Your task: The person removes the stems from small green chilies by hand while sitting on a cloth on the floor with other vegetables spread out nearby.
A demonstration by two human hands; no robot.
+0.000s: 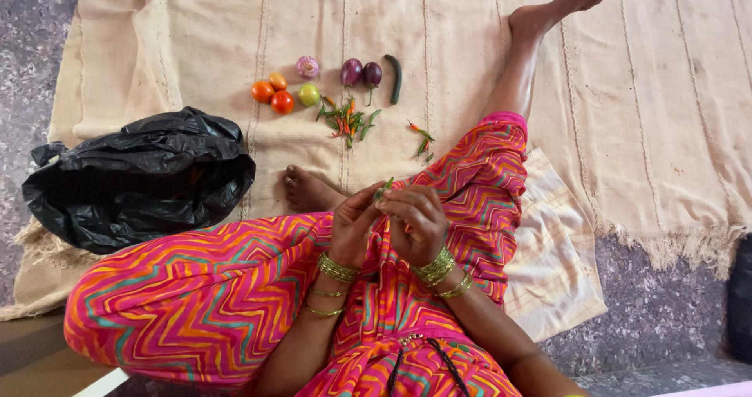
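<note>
Both hands meet above the lap: left hand (352, 223) and right hand (415, 221) pinch a small green chili (385, 187) between their fingertips, its long axis tilted, tip pointing up and away toward the chili pile (346, 120) on the cream cloth (642, 92). Tomatoes (272, 95), eggplants (361, 73) and a black plastic bag (137, 178) lie beyond.
</note>
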